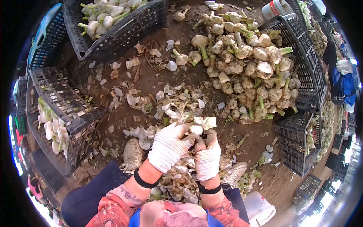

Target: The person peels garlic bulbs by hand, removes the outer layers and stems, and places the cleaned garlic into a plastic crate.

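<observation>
Both my hands wear white striped gloves with dirt-darkened fingertips. They meet low in the middle of the head view, around a white garlic bulb (pixel 196 130). My left hand (pixel 168 145) grips the bulb from the left with thumb and fingers. From the right, my right hand (pixel 207 155) pinches it, its fingertips touching those of the left. A pale leafy flap of skin (pixel 206 122) sticks out above the bulb. Loose garlic skins (pixel 179 106) lie on the ground just beyond the hands, and more peelings lie below them between my shoes (pixel 132 154).
A large heap of unpeeled, soiled garlic (pixel 249 64) lies ahead to the right, against a tipped black crate (pixel 302 56). Crates of cleaner garlic stand at upper left (pixel 113 38) and left (pixel 72 109). A white bucket (pixel 273 9) is at the back. Another person (pixel 343 81) is at far right.
</observation>
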The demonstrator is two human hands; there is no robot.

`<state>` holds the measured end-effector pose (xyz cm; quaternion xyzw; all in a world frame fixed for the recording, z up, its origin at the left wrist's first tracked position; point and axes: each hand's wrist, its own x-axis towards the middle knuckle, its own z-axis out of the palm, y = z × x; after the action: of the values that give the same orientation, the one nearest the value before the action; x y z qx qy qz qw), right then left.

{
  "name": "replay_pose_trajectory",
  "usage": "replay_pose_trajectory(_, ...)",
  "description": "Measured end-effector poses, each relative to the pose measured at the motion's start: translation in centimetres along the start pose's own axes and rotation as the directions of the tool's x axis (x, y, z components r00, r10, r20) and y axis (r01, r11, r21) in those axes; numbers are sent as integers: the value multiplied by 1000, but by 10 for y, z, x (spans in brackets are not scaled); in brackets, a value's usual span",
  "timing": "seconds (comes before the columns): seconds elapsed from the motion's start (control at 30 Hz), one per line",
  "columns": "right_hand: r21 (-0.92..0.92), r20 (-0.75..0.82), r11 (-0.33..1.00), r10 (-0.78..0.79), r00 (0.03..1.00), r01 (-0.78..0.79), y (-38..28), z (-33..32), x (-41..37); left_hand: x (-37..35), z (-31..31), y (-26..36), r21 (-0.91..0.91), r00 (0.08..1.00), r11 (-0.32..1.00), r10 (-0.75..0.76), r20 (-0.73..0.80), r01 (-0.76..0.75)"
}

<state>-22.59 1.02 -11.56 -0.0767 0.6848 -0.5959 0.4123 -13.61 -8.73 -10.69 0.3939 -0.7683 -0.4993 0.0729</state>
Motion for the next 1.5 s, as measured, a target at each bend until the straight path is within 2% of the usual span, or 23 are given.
replay_pose_trajectory(0.1,-74,2,991,112,994,-111,-5,-8,-4,0,-3,-9,123,982,974,190,13,-190)
replay_pose_trajectory(0.13,-49,3,983,178,984,-178,-9,-8,-3,2,2,-10,62,963,966,256,-88,-251)
replay_pose_trajectory(0.3,185,111,894,393,913,-407,-21,-7,-4,4,7,-22,-19,981,990,138,-137,-142)
replay_pose_trajectory(0.33,313,168,839,412,896,-445,-20,-6,-4,4,6,-23,-379,978,919,-168,-122,110)
replay_pose_trajectory(0.37,314,170,839,410,896,-443,-19,-7,-3,4,5,-24,-675,900,664,-436,1,323)
replay_pose_trajectory(0.4,407,212,796,395,894,-448,-19,-8,-1,5,6,-24,-674,901,666,-435,0,321)
replay_pose_trajectory(0.5,483,293,734,377,879,-476,-20,-15,0,9,20,-26,-526,945,826,25,-327,-204)
replay_pose_trajectory(0.53,486,321,730,362,875,-480,-17,-17,-1,6,30,-32,-679,977,722,-22,-213,-132)
replay_pose_trajectory(0.57,489,348,726,347,871,-484,-14,-18,-2,0,22,-20,-666,999,746,-33,-42,-3)
replay_pose_trajectory(0.63,374,237,849,302,923,-374,-4,-11,-6,-2,27,-32,-355,997,934,21,-73,-46)
replay_pose_trajectory(0.7,83,73,989,120,990,-126,7,0,-7,-4,24,-35,-221,986,968,86,-144,-117)
replay_pose_trajectory(0.77,72,-33,997,24,999,-22,10,11,-16,-6,25,-36,-78,968,982,151,-200,-170)
replay_pose_trajectory(0.87,134,183,961,216,959,-242,-3,-1,-13,-4,18,-27,-298,942,935,90,-324,-192)
replay_pose_trajectory(0.97,-46,295,934,353,888,-356,-20,-1,-9,-2,16,-32,-188,928,950,179,-327,-250)
replay_pose_trajectory(1.03,-154,281,934,353,892,-322,-17,-3,-8,1,14,-33,-229,957,960,92,-275,-158)
replay_pose_trajectory(1.1,187,437,836,399,806,-516,-14,-6,-7,1,8,-26,-743,889,632,-444,-115,220)
replay_pose_trajectory(1.17,259,399,824,384,833,-504,-7,-2,-6,6,10,-40,-744,896,657,-394,-206,118)
replay_pose_trajectory(1.23,208,322,883,343,882,-420,0,-3,-7,6,-4,-30,-867,828,453,-554,-92,207)
replay_pose_trajectory(1.3,198,313,897,323,893,-394,-7,-7,-5,2,-7,-31,-884,890,440,-451,-64,159)
replay_pose_trajectory(1.33,148,296,908,339,893,-393,-10,-9,-3,4,-3,-29,-704,961,710,-178,-211,-23)
replay_pose_trajectory(1.4,167,247,946,231,941,-276,-8,-9,-5,6,-9,-25,-146,922,918,341,-186,-369)
replay_pose_trajectory(1.43,167,246,946,232,941,-277,-4,-9,-3,3,-2,-22,-70,952,955,279,-122,-289)
replay_pose_trajectory(1.5,-288,165,956,-4,986,52,11,-11,1,6,-4,-19,63,902,909,416,-114,-411)
